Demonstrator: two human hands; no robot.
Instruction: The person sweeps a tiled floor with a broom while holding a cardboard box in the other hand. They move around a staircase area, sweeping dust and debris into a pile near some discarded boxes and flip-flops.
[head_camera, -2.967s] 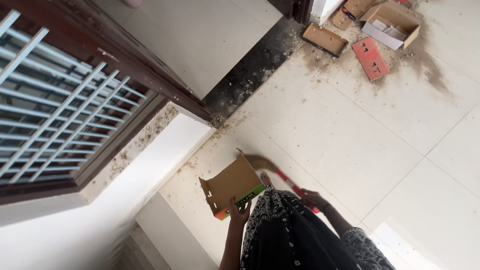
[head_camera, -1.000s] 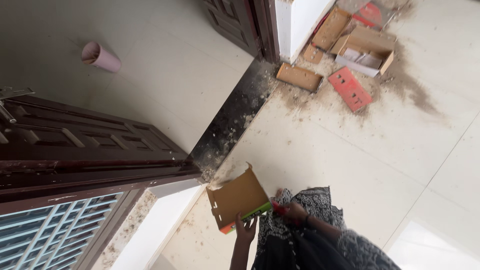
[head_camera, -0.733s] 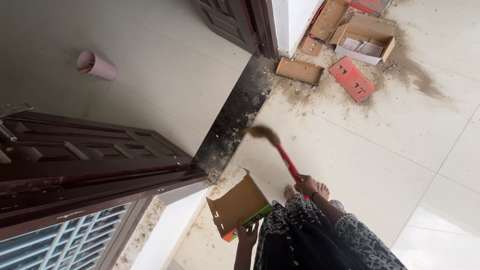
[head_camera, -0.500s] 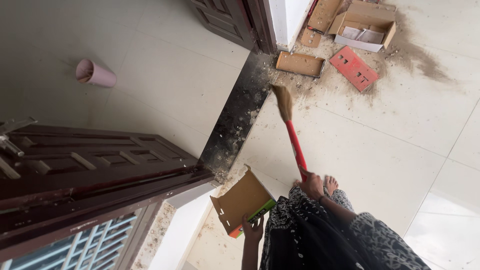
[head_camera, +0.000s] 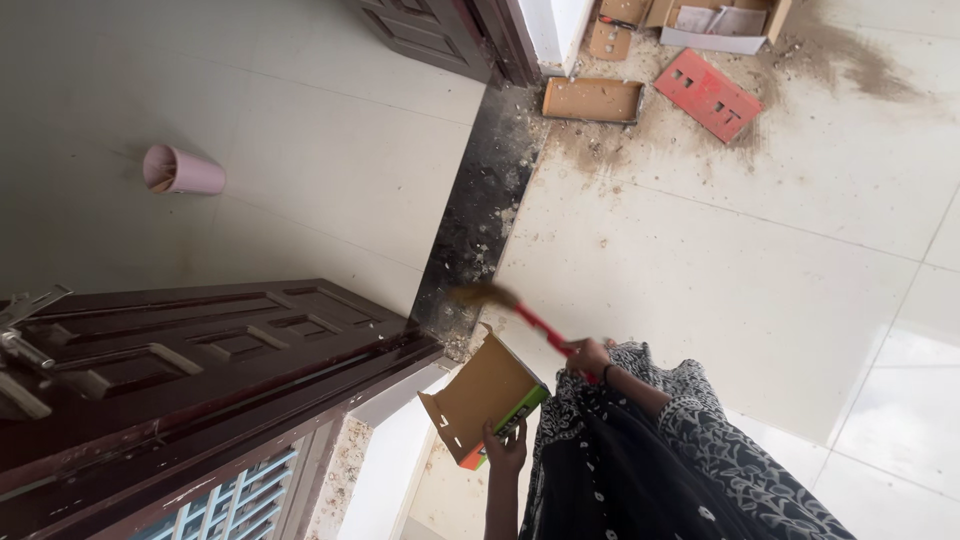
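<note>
My left hand (head_camera: 506, 447) grips a flat piece of brown cardboard (head_camera: 482, 391) with a green and orange edge, tilted toward the floor near the dark threshold strip (head_camera: 478, 215). My right hand (head_camera: 587, 356) holds the red handle of a small broom (head_camera: 532, 320). Its blurred brown bristles (head_camera: 482, 294) sit just above the cardboard, at the edge of the dusty threshold. My black patterned dress fills the bottom of the view.
A dark wooden door (head_camera: 190, 370) stands open at the left. A pink cup (head_camera: 182, 170) lies on its side on the tiles. Dirt, a red perforated panel (head_camera: 708, 94), a cardboard lid (head_camera: 592, 99) and an open box (head_camera: 716, 22) lie at the top.
The broom has swept back from the far debris toward me, its bristles now close to the cardboard. The view has shifted slightly; the cardboard stays in my left hand.
</note>
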